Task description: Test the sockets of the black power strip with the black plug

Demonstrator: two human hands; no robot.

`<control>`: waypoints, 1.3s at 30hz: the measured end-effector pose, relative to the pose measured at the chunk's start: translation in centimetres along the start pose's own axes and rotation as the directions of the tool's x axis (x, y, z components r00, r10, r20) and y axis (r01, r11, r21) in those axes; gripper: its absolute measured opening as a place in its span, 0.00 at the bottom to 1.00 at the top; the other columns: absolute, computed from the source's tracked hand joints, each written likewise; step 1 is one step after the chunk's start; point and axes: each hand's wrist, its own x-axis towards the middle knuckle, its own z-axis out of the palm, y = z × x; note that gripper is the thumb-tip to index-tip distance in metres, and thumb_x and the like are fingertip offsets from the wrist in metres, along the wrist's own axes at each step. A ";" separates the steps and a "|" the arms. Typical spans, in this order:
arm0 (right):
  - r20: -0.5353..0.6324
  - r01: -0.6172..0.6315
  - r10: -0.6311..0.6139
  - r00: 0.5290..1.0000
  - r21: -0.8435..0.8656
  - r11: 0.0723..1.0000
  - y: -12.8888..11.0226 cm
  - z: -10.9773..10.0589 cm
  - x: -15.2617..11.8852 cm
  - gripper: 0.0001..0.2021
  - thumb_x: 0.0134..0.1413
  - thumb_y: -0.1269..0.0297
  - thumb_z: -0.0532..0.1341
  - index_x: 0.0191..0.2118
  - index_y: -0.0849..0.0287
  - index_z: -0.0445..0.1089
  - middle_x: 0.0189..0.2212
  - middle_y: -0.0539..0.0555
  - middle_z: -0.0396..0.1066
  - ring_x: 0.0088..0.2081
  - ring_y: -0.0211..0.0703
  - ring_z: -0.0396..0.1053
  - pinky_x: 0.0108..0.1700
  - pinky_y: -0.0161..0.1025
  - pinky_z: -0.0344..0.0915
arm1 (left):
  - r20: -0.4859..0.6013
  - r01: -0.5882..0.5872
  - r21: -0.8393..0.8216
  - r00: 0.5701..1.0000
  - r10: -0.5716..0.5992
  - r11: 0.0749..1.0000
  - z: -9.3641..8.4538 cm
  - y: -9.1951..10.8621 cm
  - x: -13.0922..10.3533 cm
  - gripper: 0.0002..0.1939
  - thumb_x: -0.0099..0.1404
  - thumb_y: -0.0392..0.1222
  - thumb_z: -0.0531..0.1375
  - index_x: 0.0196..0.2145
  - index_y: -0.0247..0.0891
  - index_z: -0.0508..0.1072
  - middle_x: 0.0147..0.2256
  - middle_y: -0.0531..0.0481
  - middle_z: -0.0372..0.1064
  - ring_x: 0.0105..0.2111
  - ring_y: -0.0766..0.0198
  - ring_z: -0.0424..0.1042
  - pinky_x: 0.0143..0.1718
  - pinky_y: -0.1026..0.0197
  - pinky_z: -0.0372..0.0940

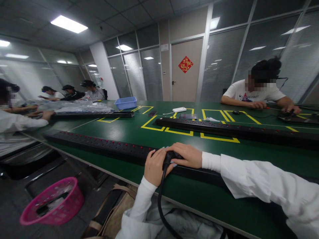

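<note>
A long black power strip with a row of small red marks lies along the near side of the green table. Over its middle, both hands close around a black plug. My left hand grips it from the near left, fingers bent over the strip's top. From the right, my right hand curls around the same plug, its thumb low on the near side. A thick black cable drops from the plug over the table edge towards my lap. The plug's front and its contact with the strip are hidden by the fingers.
A second black power strip lies farther back, across yellow tape outlines. Behind it are a white device and a blue bin. A pink basket stands on the floor at left. A co-worker sits opposite; others sit left.
</note>
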 end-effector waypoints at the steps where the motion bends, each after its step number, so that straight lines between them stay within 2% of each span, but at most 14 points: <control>1: -0.002 0.004 -0.004 1.000 0.003 1.000 0.0 0.0 0.0 0.18 0.56 0.59 0.51 0.51 0.59 0.55 0.42 0.58 0.62 0.43 0.43 0.60 0.43 0.41 0.59 | -0.002 -0.002 0.001 1.000 0.002 1.000 0.0 0.0 0.0 0.22 0.57 0.50 0.53 0.47 0.36 0.63 0.44 0.41 0.67 0.47 0.55 0.64 0.47 0.52 0.55; 27: -0.027 0.025 -0.025 0.999 -0.010 1.000 0.3 0.3 -0.1 0.20 0.56 0.58 0.50 0.54 0.58 0.54 0.43 0.58 0.62 0.44 0.42 0.61 0.44 0.40 0.60 | 0.012 -0.002 0.010 1.000 0.002 1.000 0.0 0.0 0.0 0.22 0.57 0.50 0.53 0.46 0.35 0.64 0.45 0.40 0.66 0.47 0.55 0.64 0.47 0.52 0.55; 32: -0.027 0.039 -0.040 0.999 -0.023 0.999 0.5 0.3 -0.1 0.20 0.56 0.59 0.50 0.54 0.58 0.54 0.42 0.58 0.63 0.44 0.42 0.60 0.44 0.40 0.60 | -0.008 -0.016 0.026 1.000 0.016 1.000 0.1 -0.1 0.0 0.21 0.58 0.50 0.53 0.46 0.35 0.64 0.44 0.42 0.67 0.46 0.57 0.64 0.46 0.53 0.56; 39: -0.024 0.026 -0.026 0.999 -0.004 1.000 0.2 0.3 0.0 0.19 0.56 0.59 0.50 0.53 0.59 0.55 0.42 0.58 0.63 0.44 0.42 0.60 0.44 0.40 0.60 | 0.017 -0.023 0.027 1.000 0.023 0.999 0.2 -0.3 0.0 0.18 0.60 0.48 0.51 0.45 0.36 0.64 0.44 0.42 0.67 0.47 0.57 0.64 0.46 0.54 0.56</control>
